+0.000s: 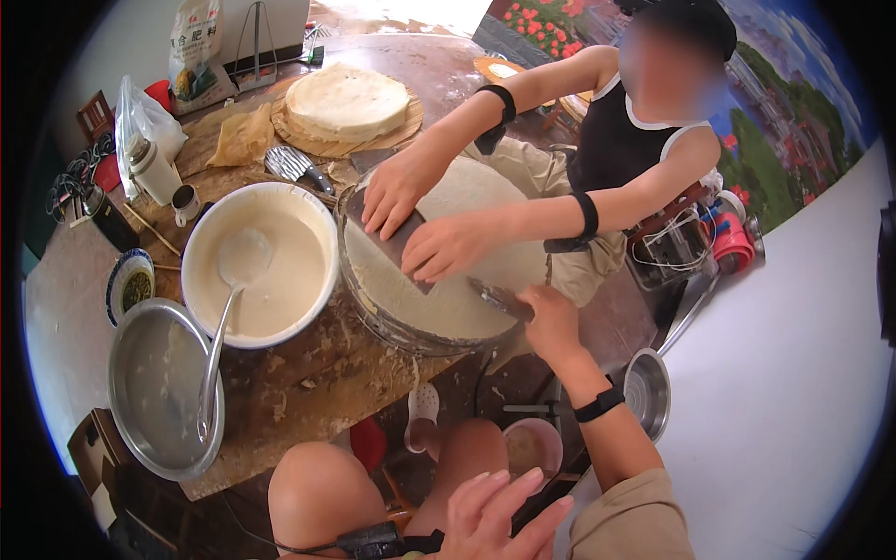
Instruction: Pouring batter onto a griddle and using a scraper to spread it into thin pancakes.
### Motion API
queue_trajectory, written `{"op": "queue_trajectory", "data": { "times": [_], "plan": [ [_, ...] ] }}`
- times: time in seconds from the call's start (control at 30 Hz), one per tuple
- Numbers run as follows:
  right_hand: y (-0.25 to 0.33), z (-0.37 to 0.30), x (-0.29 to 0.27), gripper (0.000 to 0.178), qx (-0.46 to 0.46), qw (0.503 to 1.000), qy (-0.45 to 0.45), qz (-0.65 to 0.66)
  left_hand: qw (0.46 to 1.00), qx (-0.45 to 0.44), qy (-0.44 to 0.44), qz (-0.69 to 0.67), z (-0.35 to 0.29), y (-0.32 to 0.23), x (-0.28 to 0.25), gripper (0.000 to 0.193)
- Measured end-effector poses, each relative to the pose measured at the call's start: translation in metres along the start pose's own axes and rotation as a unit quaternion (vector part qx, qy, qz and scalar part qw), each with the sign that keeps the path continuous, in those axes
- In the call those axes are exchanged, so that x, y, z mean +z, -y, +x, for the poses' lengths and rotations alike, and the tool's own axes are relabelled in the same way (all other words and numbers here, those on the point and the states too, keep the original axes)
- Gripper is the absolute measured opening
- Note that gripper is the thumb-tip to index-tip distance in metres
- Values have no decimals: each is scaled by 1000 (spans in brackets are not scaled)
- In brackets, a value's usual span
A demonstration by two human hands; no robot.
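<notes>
I look down on a worn wooden table [308, 383], stained and flecked with dried batter, with pale floor [784, 373] to the right. At its near edge sits a round griddle [411, 327] with a thin pale crepe [457, 299] spread across it. My right hand [551, 317] reaches to the griddle's right rim, fingers curled tight around the handle of a flat scraper [499, 299] whose blade lies on the crepe. My left hand [495, 518] rests low by my knee, fingers loosely spread, holding nothing. Across the griddle another person's two hands [425, 219] press a dark flat spreader [392, 233] onto the crepe, crowding the middle of it. Left of the griddle stands a white batter bowl [261, 266] with a ladle [224, 317], then an empty metal basin [159, 392]. Farther back, a stack of finished crepes [347, 101] lies on a woven tray.
</notes>
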State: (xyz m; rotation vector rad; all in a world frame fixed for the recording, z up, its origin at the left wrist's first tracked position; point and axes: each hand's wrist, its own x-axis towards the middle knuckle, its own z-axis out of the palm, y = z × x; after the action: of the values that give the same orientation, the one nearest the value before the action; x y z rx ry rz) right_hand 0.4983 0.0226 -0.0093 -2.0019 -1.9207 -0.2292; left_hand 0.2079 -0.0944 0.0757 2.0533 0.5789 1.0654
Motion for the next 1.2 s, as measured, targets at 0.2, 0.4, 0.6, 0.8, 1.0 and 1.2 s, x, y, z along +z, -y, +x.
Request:
{"op": "queue_trajectory", "data": {
  "times": [0.2, 0.4, 0.6, 0.8, 1.0, 1.2],
  "plan": [
    [17, -15, 2, 24, -53, 998, 12, 10, 1000, 4, -6, -1, 2, 0, 5, 42],
    [31, -20, -4, 23, -93, 995, 25, 10, 1000, 7, -4, 14, 2, -2, 9, 43],
    [31, -30, -14, 25, -121, 991, 51, 13, 1000, 7, 1, 14, 4, -3, 12, 45],
    [25, -31, -25, 32, -109, 988, 83, 76, 1000, -3, 15, 13, 2, 2, 4, 45],
    [-31, 47, -36, 32, 106, 992, 8, 67, 999, -13, 32, 5, 6, 2, 2, 43],
    [-61, 100, 5, 29, 94, 995, 7, 38, 1000, -23, 12, 12, 8, 11, 5, 41]
  ]
}}
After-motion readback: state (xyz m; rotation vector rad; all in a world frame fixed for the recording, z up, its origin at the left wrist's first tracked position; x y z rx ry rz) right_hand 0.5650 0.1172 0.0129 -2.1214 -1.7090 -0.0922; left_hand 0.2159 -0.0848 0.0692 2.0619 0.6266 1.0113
